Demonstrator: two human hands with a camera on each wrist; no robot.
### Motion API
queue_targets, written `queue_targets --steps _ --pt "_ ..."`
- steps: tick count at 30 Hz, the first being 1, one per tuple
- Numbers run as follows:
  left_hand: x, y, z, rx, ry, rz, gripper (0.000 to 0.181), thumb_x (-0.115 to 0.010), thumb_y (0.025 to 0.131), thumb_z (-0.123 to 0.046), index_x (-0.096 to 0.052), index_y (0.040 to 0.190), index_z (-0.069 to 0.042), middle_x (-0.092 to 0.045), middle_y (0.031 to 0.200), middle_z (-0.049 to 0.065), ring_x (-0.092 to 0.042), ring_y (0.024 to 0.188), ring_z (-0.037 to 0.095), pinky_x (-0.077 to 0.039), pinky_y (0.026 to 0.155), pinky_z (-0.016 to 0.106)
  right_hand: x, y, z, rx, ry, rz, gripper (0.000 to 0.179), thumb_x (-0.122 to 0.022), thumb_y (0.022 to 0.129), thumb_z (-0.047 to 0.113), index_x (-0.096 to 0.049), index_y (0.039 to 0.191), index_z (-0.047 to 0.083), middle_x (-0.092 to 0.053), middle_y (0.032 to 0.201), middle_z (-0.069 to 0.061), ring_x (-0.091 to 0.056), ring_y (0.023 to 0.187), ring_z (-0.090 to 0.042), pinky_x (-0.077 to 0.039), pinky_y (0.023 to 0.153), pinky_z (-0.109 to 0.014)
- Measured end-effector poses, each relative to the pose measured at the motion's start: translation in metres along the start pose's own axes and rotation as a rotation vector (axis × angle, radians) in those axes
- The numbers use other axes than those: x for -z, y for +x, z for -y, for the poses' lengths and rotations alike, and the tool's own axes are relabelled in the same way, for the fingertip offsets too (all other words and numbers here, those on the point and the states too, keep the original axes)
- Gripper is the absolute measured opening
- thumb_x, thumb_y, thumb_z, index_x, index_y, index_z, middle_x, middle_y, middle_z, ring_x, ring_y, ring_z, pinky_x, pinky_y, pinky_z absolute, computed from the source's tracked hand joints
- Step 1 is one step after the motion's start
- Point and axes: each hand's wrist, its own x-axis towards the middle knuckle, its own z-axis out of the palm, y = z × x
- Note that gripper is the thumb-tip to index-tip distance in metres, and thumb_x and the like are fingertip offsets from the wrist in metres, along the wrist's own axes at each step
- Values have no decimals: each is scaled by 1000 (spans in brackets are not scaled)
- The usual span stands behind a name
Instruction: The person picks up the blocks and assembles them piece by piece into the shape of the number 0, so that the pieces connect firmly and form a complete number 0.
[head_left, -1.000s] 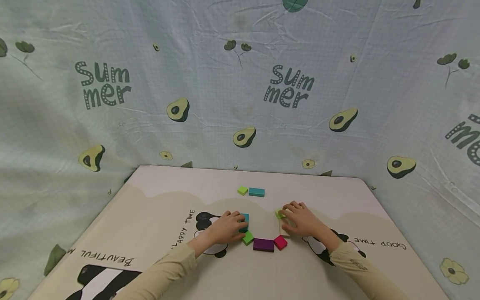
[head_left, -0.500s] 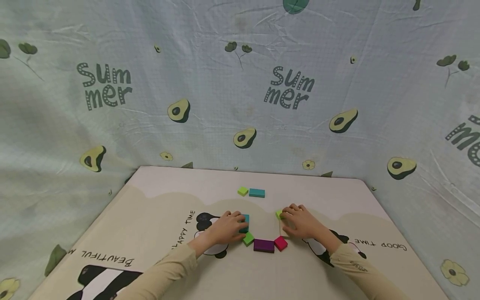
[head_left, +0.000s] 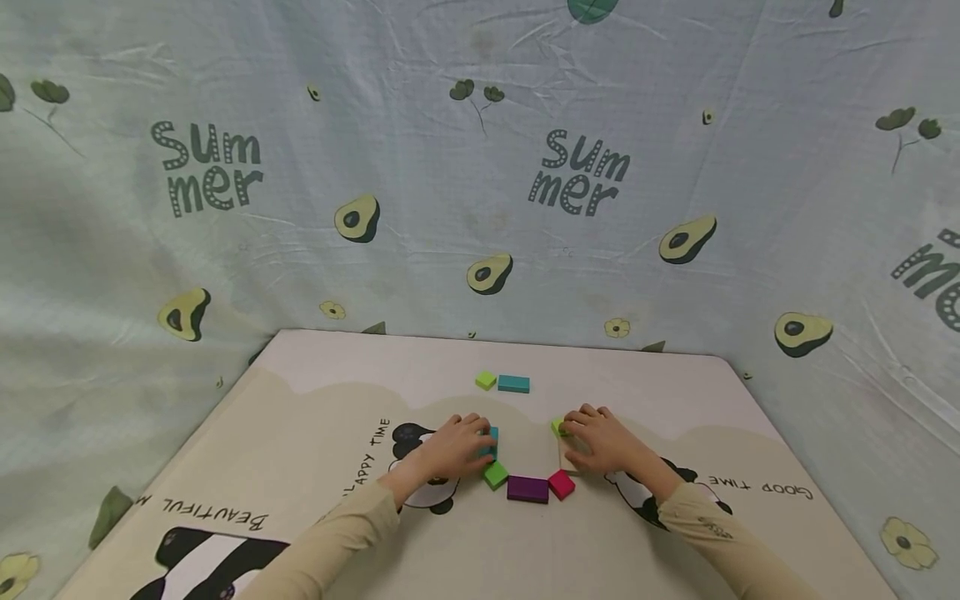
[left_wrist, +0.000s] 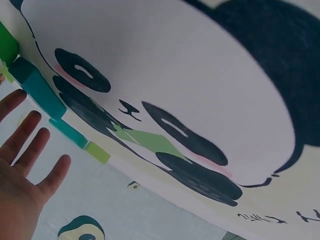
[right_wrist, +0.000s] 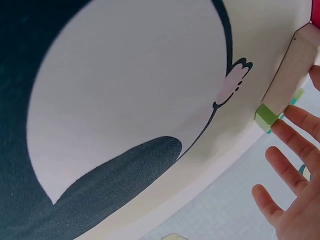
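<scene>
My left hand is at the left side of a teal block, covering part of it. In the left wrist view the fingers are spread and fairly straight beside that block, with no grip on it. A green cube sits at the block's near end. On the other side, my right hand is at a light green cube and a plain wooden block. Seen from the right wrist, its extended fingertips touch or nearly touch the cube, and the thumb is near the wooden block.
A purple block and a red cube join the two sides at the front. Farther back lie another light green cube and a teal block. A printed cloth hangs behind the panda-patterned table.
My left hand has shifted slightly up, and its fingers have changed position at the teal block. The right hand has stayed nearly still. The blocks show no clear movement.
</scene>
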Motion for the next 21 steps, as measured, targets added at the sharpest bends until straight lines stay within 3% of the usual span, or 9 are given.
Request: queue_targets --steps 3,9,16,21 --pt "1 3 4 -4 -33 -51 23 -55 87 -31 -63 104 -17 -58 104 2 -51 96 17 -43 78 36 0 0 0 -4 4 2 32 -58 82 34 -60 107 14 -58 107 -2 -46 96 -19 -38 80 -43" --pt "2 6 18 29 -58 -90 27 -55 87 -29 -61 109 -13 -58 104 3 -53 96 18 -44 78 36 2 1 2 -3 -2 7 33 -58 83 35 -60 107 14 -58 107 -2 -47 96 -19 -39 78 -41" --pt "-9 12 38 130 -63 -94 24 -57 86 -22 -61 107 -9 -59 101 5 -53 98 21 -44 79 38 4 1 3 0 0 25 33 -57 83 36 -60 108 13 -58 108 -3 -47 95 -19 -39 77 -41" --pt "-15 24 51 194 -37 -113 25 -59 85 -19 -61 107 -7 -60 103 9 -53 96 24 -45 76 39 3 1 1 -9 2 30 33 -58 83 36 -60 108 14 -57 108 -2 -47 96 -19 -39 77 -41"
